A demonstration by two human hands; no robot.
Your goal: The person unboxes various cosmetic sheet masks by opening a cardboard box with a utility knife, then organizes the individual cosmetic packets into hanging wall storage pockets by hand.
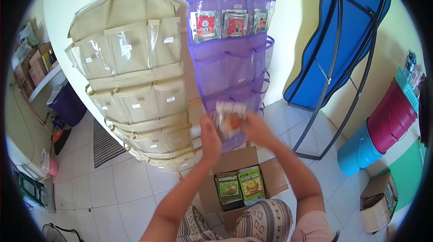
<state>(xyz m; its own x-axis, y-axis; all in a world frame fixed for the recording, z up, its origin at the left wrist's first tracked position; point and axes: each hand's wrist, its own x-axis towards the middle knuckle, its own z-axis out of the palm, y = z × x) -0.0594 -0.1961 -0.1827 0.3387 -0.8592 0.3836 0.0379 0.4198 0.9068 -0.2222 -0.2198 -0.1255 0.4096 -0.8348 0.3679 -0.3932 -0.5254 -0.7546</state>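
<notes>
My left hand and my right hand are raised together and grip a blurred clear packet with an orange-red print. The packet is held in front of the lower pockets of a purple hanging pocket organiser. Three similar packets sit in its top row of pockets. Below my arms an open cardboard box on the floor holds green packets marked KIWIFRUIT and AVOCADO.
A beige hanging pocket organiser with clear pockets hangs left of the purple one. A blue folded frame leans on the wall at right. Stacked maroon and blue buckets and another cardboard box stand at far right. Shelves with boxes are at left.
</notes>
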